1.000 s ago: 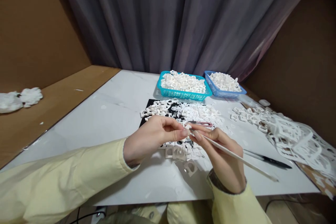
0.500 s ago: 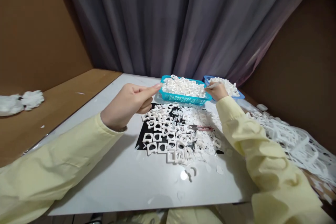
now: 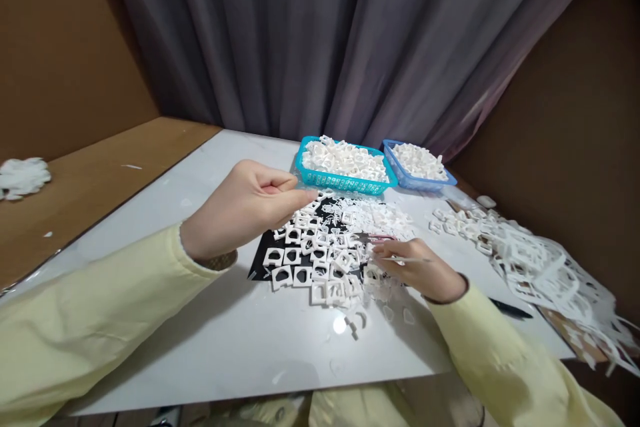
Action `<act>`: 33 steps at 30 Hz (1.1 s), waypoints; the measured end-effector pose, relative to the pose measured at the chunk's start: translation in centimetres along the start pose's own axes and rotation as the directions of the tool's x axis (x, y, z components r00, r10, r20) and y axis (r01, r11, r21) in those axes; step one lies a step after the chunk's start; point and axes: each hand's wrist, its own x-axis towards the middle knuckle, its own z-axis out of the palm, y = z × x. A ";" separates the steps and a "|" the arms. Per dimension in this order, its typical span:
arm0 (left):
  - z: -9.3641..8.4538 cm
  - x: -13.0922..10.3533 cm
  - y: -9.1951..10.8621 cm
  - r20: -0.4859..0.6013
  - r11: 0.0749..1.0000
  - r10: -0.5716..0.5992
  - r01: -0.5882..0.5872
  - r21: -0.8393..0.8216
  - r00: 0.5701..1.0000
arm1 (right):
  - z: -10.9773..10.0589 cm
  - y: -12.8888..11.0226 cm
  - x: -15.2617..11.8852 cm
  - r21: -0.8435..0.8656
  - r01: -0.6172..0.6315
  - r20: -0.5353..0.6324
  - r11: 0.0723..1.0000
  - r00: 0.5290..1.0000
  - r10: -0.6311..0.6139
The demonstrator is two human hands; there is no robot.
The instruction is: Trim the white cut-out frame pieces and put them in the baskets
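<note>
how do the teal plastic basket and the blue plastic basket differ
The rectangular teal plastic basket looks wider than the rectangular blue plastic basket. The teal basket stands on the left, the blue basket on the right. Both hold heaped small white pieces.

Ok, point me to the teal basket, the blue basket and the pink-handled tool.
Teal basket (image 3: 345, 183): head view, on its front wall.
Blue basket (image 3: 426, 181): head view, on its front wall.
Pink-handled tool (image 3: 380, 237): head view, on its handle.
</note>
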 end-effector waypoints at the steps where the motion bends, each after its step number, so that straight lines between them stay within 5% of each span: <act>1: 0.1 0.1 -0.2 0.007 1.000 -0.007 0.007 0.012 1.000 | 0.5 0.2 -0.1 -0.014 0.011 -0.020 1.000 1.000 -0.012; 7: 1.9 2.2 -2.2 0.323 0.996 -0.084 0.093 -0.010 0.942 | 0.6 -0.4 -1.1 -0.067 0.160 -0.162 0.985 0.972 -0.169; 13: 5.3 4.0 -3.2 0.619 0.925 -0.115 0.311 -0.219 0.777 | -0.1 -4.6 -2.2 -0.244 0.360 -0.313 0.901 0.850 -0.424; 16: 6.3 3.8 -3.3 0.739 0.858 -0.117 0.442 -0.261 0.664 | 0.0 -5.7 -2.5 -0.228 0.359 -0.260 0.905 0.873 -0.412; 19: 6.6 3.4 -3.5 0.785 0.793 -0.136 0.541 -0.280 0.605 | 0.1 -6.2 -2.9 -0.171 0.346 -0.238 0.923 0.894 -0.379; 22: 6.6 3.1 -3.5 0.769 0.751 -0.159 0.581 -0.313 0.619 | 0.1 -6.6 -3.5 -0.097 0.264 -0.351 0.960 0.893 -0.281; 25: 6.6 2.9 -3.1 0.725 0.744 -0.208 0.587 -0.319 0.657 | 0.2 -7.3 -4.2 0.128 0.106 -0.531 0.986 0.847 -0.022; 28: 6.6 2.5 -2.7 0.710 0.745 -0.214 0.582 -0.326 0.671 | 0.7 -7.8 -4.5 0.333 -0.014 -0.534 0.943 0.821 0.201; 33: 6.7 2.1 -2.4 0.704 0.755 -0.195 0.562 -0.337 0.683 | 1.8 -8.2 -3.5 0.387 -0.022 -0.540 0.922 0.805 0.246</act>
